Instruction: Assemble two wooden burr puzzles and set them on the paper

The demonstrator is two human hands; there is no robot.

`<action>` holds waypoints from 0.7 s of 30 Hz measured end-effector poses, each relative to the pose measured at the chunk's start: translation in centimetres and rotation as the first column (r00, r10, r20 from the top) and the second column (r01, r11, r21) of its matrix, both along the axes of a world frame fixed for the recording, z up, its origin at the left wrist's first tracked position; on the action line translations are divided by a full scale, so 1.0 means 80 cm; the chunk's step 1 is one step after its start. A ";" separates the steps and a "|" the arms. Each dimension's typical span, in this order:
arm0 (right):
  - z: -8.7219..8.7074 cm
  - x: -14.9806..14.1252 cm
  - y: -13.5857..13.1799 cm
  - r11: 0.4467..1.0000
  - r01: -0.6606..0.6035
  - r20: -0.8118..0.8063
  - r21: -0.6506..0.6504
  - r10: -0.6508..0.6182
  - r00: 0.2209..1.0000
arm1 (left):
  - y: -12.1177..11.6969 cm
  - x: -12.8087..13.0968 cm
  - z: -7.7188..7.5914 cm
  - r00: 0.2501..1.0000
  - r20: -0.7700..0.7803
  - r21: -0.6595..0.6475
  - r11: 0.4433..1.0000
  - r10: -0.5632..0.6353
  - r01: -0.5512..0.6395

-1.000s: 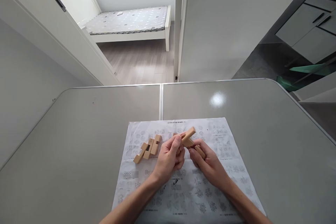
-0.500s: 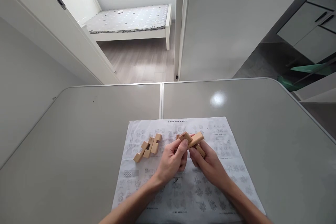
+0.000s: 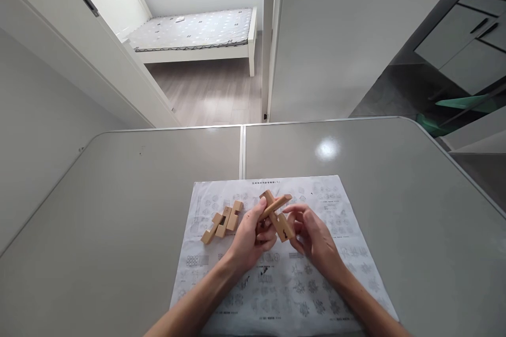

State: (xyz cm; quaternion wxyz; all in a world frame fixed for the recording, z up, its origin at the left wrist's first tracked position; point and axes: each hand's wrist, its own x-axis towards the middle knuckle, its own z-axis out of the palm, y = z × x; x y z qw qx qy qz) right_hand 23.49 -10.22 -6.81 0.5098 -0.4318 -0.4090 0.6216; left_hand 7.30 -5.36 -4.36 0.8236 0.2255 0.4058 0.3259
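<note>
My left hand (image 3: 251, 231) is closed on a pair of crossed notched wooden puzzle pieces (image 3: 282, 225), held above the printed sheet. One piece slants down to the right and shows a dark mark on its end; the other lies across it, pointing up to the right. My right hand (image 3: 314, 231) is just right of them, its fingers loosely curled and apart, with the fingertips close to the lower piece. Whether they touch it is hard to see. Several more notched wooden pieces (image 3: 224, 221) lie side by side on the sheet, left of my left hand.
Beneath everything is a large paper sheet (image 3: 221, 295) printed with puzzle diagrams. It rests on a grey table (image 3: 118, 210) with a pale seam and rounded far corners. Beyond the table are a doorway, a bed (image 3: 193, 31) and dark-floored space with cabinets (image 3: 466, 37).
The held pieces have turned, so the marked end now points down to the right. My right hand has loosened from them and its fingers have spread. The pieces on the sheet stay put.
</note>
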 end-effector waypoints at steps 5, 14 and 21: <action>0.005 0.000 0.003 0.998 0.033 0.145 -0.048 -0.026 0.989 | -0.006 0.000 0.002 0.984 0.023 0.013 0.984 -0.178 0.177; 0.012 0.009 0.010 0.999 -0.052 0.144 -0.016 0.053 0.988 | -0.010 -0.004 0.006 0.907 -0.013 0.167 0.894 -0.421 0.417; 0.014 0.013 0.014 0.998 -0.056 0.209 -0.032 0.062 0.976 | -0.013 -0.002 0.006 0.900 -0.070 0.244 0.868 -0.430 0.433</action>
